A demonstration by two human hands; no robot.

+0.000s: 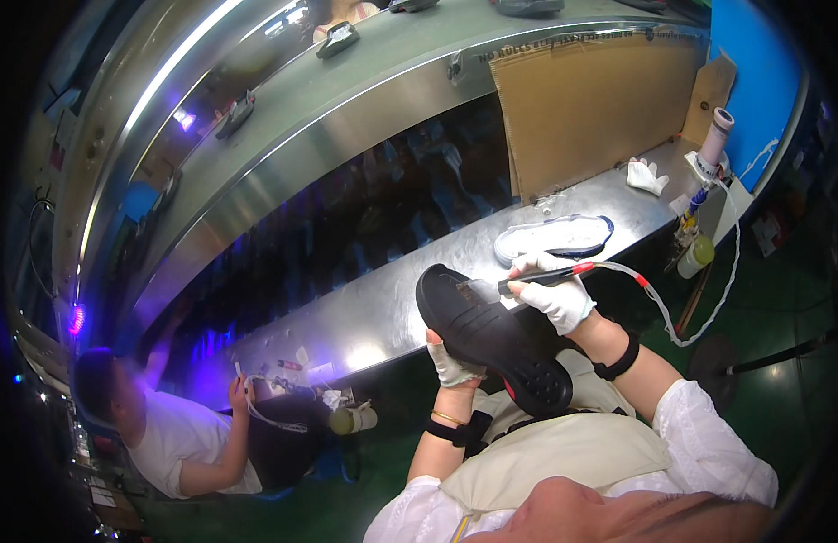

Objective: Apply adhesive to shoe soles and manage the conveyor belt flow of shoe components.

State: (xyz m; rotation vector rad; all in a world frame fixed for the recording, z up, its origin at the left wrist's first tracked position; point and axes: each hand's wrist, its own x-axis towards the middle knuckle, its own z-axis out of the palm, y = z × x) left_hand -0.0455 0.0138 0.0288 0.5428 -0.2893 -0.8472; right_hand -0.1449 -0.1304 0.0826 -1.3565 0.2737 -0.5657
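Observation:
A black shoe point(491, 337) is tilted over my lap, its toe toward the metal ledge. My left hand point(453, 366), in a white fingerless glove, grips it from the left side, with most fingers hidden beneath. In my gloved right hand point(558, 299) is a black-handled brush point(520, 286) with a red band, and a clear tube runs from its rear end. Its wide, pale tip lies over the upper of the shoe; whether it touches is hard to tell. Just beyond, a white shoe sole point(555, 237) with a dark rim rests on the ledge.
The metal ledge point(383, 312) runs below a conveyor belt point(383, 68) carrying several dark shoe parts. A cardboard sheet point(600, 113) stands behind a white glove point(647, 176). At right, the tube point(734, 244) loops past a pink cylinder point(716, 136) and green-capped bottle point(697, 256). A co-worker point(188, 430) sits left.

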